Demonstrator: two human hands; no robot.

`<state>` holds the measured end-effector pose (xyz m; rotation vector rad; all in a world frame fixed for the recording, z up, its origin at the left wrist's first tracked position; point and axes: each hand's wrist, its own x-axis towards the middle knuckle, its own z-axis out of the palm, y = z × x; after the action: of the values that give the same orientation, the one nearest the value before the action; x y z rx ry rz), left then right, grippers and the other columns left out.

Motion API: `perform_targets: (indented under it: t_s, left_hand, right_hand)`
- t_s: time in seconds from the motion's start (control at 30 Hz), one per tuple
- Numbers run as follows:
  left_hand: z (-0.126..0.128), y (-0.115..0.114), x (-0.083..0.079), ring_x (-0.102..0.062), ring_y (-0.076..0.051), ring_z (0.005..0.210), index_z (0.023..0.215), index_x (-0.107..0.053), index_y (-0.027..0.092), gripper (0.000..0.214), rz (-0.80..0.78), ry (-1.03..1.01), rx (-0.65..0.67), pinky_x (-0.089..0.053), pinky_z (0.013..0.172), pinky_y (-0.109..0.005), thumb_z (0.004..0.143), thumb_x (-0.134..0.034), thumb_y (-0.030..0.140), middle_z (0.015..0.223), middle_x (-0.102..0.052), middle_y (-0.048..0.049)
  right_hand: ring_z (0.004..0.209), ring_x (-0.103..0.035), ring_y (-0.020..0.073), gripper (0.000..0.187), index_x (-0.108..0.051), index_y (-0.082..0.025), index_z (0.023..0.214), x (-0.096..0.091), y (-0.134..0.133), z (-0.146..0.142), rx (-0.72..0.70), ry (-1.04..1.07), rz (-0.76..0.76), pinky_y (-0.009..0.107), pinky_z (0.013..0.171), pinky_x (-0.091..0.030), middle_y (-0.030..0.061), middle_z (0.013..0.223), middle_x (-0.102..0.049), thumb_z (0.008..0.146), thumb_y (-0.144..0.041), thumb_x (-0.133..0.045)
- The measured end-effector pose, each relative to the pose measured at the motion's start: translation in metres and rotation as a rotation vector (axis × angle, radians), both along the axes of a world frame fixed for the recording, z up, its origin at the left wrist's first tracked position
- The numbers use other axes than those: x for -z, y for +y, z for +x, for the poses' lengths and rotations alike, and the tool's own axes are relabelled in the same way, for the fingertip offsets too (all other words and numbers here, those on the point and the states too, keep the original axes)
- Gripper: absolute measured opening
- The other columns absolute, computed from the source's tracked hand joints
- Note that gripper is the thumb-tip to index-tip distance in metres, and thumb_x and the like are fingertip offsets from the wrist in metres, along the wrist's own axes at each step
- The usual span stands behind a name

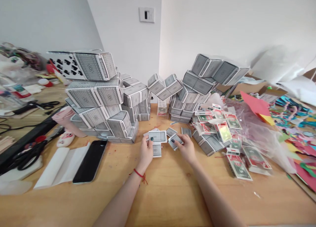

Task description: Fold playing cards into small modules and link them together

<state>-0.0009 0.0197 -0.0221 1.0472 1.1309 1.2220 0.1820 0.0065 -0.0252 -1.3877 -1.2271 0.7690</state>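
Observation:
My left hand point(147, 151) pinches a grey-backed playing card point(159, 136) held crosswise. Below that card shows another playing card point(157, 150), its lower part sticking out toward me. Between the thumb and fingers of my right hand point(186, 148) is a tilted playing card point(174, 142). Just behind it another card point(171, 132) lies on the table, and one more card point(186, 132) rests to the right. Whether either hand holds more than one card is hard to make out.
Stacked blocks made of playing cards rise at left point(110, 95) and right point(201, 84). Red-and-green card boxes point(238, 167) lie at right beside crumpled clear plastic point(264, 138). A black phone point(90, 161), white paper point(61, 167) and black scissors point(33, 154) lie on the wooden table point(170, 194).

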Motion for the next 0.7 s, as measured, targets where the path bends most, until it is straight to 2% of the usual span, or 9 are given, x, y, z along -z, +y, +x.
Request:
perform_targets:
  t_s: [0.13, 0.23, 0.57, 0.7]
  left_hand:
    - [0.0021, -0.0022, -0.0003, -0.063, -0.017, 0.053, 0.099, -0.038, 0.019, 0.025, -0.005, 0.008, 0.006, -0.05, 0.048, -0.029, 0.078, -0.043, 0.031, 0.078, -0.064, -0.0054]
    - [0.0035, -0.0036, -0.0007, -0.063, -0.017, 0.053, 0.099, -0.039, 0.019, 0.025, -0.007, 0.014, 0.01, -0.05, 0.047, -0.029, 0.078, -0.044, 0.031, 0.075, -0.064, -0.0048]
    - [0.0049, -0.004, -0.0019, -0.062, -0.016, 0.052, 0.097, -0.039, 0.018, 0.024, 0.007, 0.013, 0.012, -0.05, 0.047, -0.027, 0.078, -0.044, 0.031, 0.08, -0.063, -0.0055]
    - [0.0058, -0.0042, 0.0002, -0.062, -0.015, 0.052, 0.098, -0.039, 0.018, 0.023, 0.013, 0.022, 0.027, -0.049, 0.046, -0.026, 0.079, -0.043, 0.03, 0.08, -0.063, -0.0053]
  right_hand:
    - [0.059, -0.055, 0.0137, 0.029, -0.053, -0.018, 0.078, 0.0067, 0.0039, 0.0005, -0.052, 0.359, -0.085, 0.024, 0.055, -0.042, 0.0012, 0.071, -0.06, 0.062, -0.04, -0.064]
    - [0.052, -0.053, 0.0117, 0.032, -0.05, -0.019, 0.076, 0.0076, 0.0047, -0.0011, -0.077, 0.486, -0.118, 0.022, 0.048, -0.039, -0.0012, 0.064, -0.06, 0.059, -0.04, -0.067]
    - [0.053, -0.054, 0.0115, 0.032, -0.049, -0.019, 0.076, 0.0042, 0.0025, -0.0067, -0.113, 0.57, -0.135, 0.02, 0.046, -0.039, -0.001, 0.065, -0.059, 0.061, -0.039, -0.068]
    - [0.048, -0.049, 0.0089, 0.03, -0.047, -0.019, 0.076, 0.0052, 0.0025, -0.0075, -0.126, 0.548, -0.127, 0.019, 0.044, -0.037, -0.0023, 0.063, -0.057, 0.063, -0.039, -0.066]
